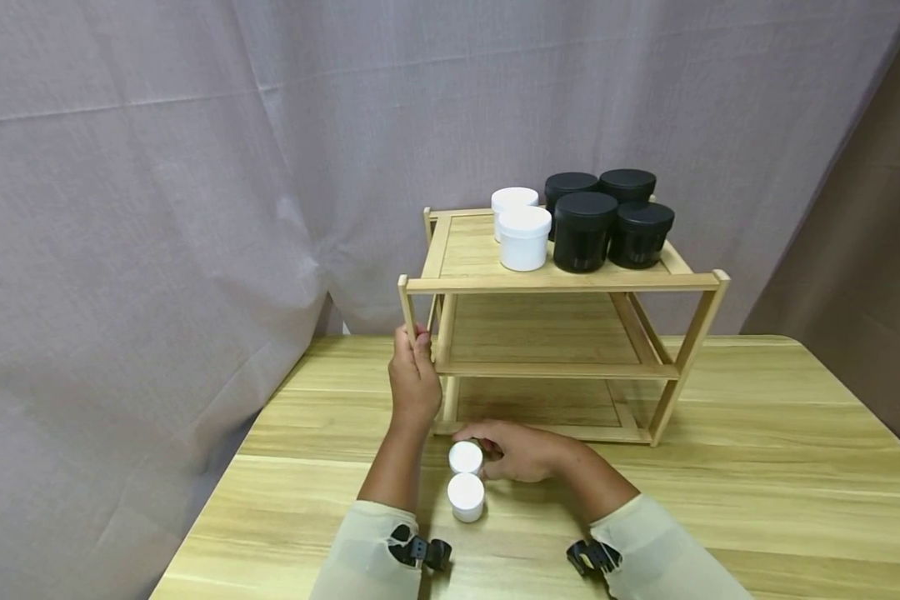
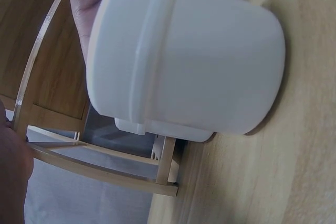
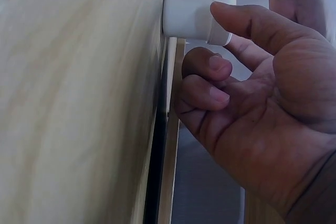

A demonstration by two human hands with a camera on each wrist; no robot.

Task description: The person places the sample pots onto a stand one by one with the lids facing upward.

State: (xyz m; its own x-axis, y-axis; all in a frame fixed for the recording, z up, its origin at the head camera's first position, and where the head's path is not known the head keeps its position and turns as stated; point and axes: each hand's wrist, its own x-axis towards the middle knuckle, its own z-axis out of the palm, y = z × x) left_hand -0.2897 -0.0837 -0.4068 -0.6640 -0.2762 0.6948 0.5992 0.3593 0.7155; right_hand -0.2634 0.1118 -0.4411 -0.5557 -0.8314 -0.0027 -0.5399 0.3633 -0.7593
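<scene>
My left hand (image 1: 414, 379) grips the front left post of a tiered wooden rack (image 1: 562, 284), whose top tier bears other jars. Just in front of the rack, two small white lidded jars (image 1: 467, 497) stand upright on the table, one behind the other. Around the farther white jar (image 3: 191, 13), my right hand (image 1: 521, 450) has its thumb and index finger, with the other fingers curled toward the palm. In the left wrist view the nearer white jar (image 2: 210, 61) stands large and hides most of the farther one.
On the rack's top tier are two larger white jars (image 1: 525, 240) and several black jars (image 1: 585, 233) to their right. The wooden table (image 1: 780, 467) extends to both sides. A grey curtain (image 1: 195, 167) hangs behind it.
</scene>
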